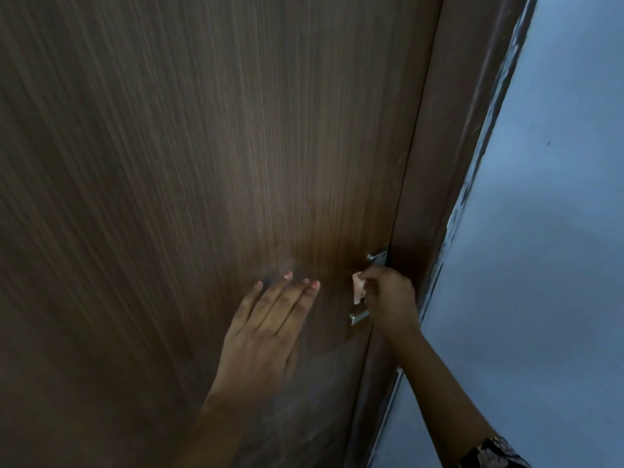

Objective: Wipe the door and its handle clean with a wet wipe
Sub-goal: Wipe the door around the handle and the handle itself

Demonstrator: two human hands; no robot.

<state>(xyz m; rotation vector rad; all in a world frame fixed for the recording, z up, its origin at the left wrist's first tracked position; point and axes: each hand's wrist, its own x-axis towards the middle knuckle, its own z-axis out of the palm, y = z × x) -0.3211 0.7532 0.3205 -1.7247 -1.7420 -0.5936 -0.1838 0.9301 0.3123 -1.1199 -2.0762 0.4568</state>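
Observation:
A dark brown wood-grain door (189, 163) fills most of the view. Its silver metal handle (358, 317) is a vertical bar near the door's right edge, with its upper mount (377, 257) showing above my fist. My right hand (391, 298) is closed around the middle of the handle with a crumpled white wet wipe (358, 288) pressed between fingers and bar. My left hand (266, 329) lies flat on the door to the left of the handle, fingers spread and pointing up.
The brown door frame (449, 146) runs up the right side of the door. Beyond it is a pale blue-grey wall (547, 231) with chipped paint along the frame edge.

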